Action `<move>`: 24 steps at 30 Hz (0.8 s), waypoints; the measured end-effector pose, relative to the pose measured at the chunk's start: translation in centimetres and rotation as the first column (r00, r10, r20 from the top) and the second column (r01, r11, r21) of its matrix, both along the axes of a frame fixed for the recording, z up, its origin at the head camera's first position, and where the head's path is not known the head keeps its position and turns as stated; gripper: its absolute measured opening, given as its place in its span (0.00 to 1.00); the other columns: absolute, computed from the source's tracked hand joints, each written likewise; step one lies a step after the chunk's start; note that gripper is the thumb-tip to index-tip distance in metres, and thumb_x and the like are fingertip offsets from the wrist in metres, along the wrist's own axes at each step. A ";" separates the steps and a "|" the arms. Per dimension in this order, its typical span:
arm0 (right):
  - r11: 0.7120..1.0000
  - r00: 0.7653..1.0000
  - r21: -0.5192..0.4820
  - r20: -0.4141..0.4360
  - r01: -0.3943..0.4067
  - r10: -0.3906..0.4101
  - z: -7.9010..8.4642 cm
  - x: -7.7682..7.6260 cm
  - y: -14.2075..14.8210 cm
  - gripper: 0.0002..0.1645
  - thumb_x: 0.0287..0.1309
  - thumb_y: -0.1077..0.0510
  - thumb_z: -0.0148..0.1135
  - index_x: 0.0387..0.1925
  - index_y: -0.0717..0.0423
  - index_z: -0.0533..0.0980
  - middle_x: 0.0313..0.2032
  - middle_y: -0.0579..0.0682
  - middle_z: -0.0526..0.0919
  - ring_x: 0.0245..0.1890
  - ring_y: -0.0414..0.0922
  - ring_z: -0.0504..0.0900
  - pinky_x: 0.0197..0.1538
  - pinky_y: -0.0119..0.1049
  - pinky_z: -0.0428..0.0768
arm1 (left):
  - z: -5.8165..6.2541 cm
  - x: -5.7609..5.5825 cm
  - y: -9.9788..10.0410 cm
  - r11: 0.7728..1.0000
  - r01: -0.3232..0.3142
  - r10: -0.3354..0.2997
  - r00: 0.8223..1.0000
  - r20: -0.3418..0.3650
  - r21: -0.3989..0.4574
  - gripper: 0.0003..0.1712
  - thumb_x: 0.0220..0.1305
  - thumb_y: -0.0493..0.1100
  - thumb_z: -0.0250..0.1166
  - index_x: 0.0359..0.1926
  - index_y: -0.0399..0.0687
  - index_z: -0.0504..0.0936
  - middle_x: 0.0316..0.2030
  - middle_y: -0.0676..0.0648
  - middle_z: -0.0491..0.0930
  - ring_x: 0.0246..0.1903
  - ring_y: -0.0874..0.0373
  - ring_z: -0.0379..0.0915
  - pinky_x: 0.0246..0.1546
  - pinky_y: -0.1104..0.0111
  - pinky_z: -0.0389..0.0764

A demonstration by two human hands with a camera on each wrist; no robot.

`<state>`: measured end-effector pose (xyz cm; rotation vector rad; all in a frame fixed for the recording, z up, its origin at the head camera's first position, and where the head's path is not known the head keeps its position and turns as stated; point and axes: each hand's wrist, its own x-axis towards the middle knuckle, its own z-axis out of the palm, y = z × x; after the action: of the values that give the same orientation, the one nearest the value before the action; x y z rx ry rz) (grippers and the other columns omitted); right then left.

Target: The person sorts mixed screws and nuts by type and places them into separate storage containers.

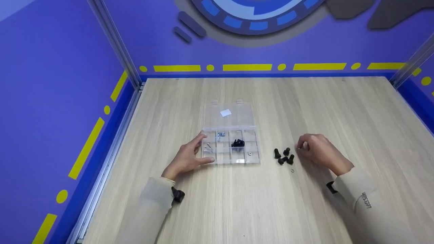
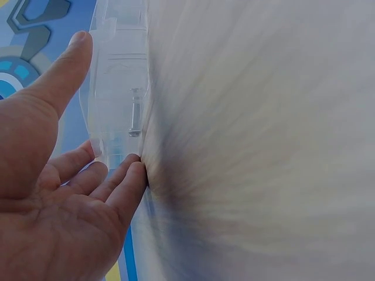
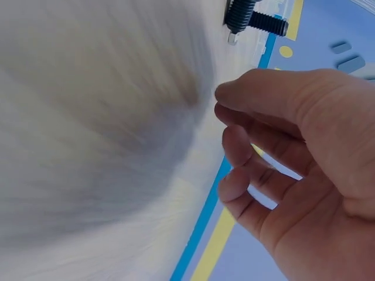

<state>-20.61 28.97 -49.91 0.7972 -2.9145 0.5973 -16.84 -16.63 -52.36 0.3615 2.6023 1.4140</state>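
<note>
A clear plastic compartment box [image 1: 223,157] lies with its lid laid back. My left hand [image 1: 186,156] spans its left end, thumb at the front corner and fingertips at the side, all spread and fairly straight; the left wrist view shows the fingers touching the box wall [image 2: 120,76]. To the box's right, several black bolts [image 1: 290,159] lie loose, with a small nut [image 1: 292,170] in front. My right hand [image 1: 318,152] is just right of them, its thumb and index fingertips together, other fingers curled. Nothing shows between the tips in the right wrist view, where threaded bolts [image 3: 239,16] appear beyond.
Inside the box are silver screws [image 1: 208,147], small bluish metal parts [image 1: 221,134], a pile of black pieces [image 1: 238,143] and a single nut [image 1: 250,154]. A white paper piece [image 1: 225,113] lies at the lid. Blue panels [image 1: 67,84] stand behind and beside the wooden table [image 1: 234,210].
</note>
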 end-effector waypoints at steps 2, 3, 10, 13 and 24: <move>1.000 1.000 -0.011 -0.008 -0.004 0.004 0.2 0.0 -0.1 0.10 0.52 0.73 0.67 0.29 0.56 0.83 0.27 0.47 0.84 0.26 0.42 0.78 0.31 0.40 0.79 | 0.0 0.0 0.0 1.000 0.000 0.000 1.000 0.007 -0.003 0.49 0.55 0.46 0.81 0.74 0.48 0.67 0.79 0.44 0.56 0.72 0.47 0.64 0.72 0.60 0.66; 1.000 1.000 -0.015 -0.013 -0.010 0.009 0.3 0.0 -0.2 0.10 0.52 0.73 0.67 0.28 0.56 0.82 0.27 0.47 0.83 0.26 0.41 0.78 0.31 0.39 0.79 | 0.0 0.1 0.0 1.000 0.000 0.000 1.000 0.010 -0.003 0.49 0.55 0.46 0.81 0.74 0.48 0.66 0.79 0.44 0.54 0.72 0.47 0.63 0.72 0.60 0.67; 0.996 0.996 -0.037 -0.043 -0.077 0.076 1.3 0.3 -1.1 0.12 0.52 0.75 0.68 0.29 0.55 0.82 0.30 0.44 0.85 0.28 0.40 0.79 0.32 0.39 0.81 | -0.1 0.1 0.0 1.000 -0.001 0.001 1.000 0.013 -0.009 0.49 0.56 0.46 0.81 0.74 0.48 0.66 0.80 0.44 0.53 0.72 0.46 0.63 0.72 0.60 0.67; 0.993 0.992 -0.044 -0.067 -0.107 0.104 1.7 0.3 -1.8 0.12 0.54 0.76 0.68 0.32 0.56 0.84 0.31 0.44 0.85 0.30 0.41 0.81 0.34 0.40 0.83 | -0.2 0.1 0.0 1.000 -0.002 0.002 1.000 0.015 -0.002 0.49 0.56 0.46 0.81 0.74 0.47 0.66 0.80 0.44 0.51 0.72 0.47 0.62 0.72 0.60 0.67; 0.974 0.962 -0.050 -0.173 -0.221 0.209 2.6 0.7 -4.2 0.11 0.54 0.75 0.71 0.32 0.57 0.85 0.31 0.45 0.85 0.27 0.37 0.79 0.30 0.35 0.81 | -0.1 -0.1 0.0 1.000 -0.009 0.009 1.000 0.012 0.001 0.49 0.55 0.46 0.81 0.74 0.49 0.66 0.77 0.43 0.59 0.72 0.46 0.64 0.72 0.60 0.66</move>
<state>-19.92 24.81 -47.35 1.1068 -2.6617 0.6097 -16.93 -16.62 -52.44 0.3407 2.5968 1.4167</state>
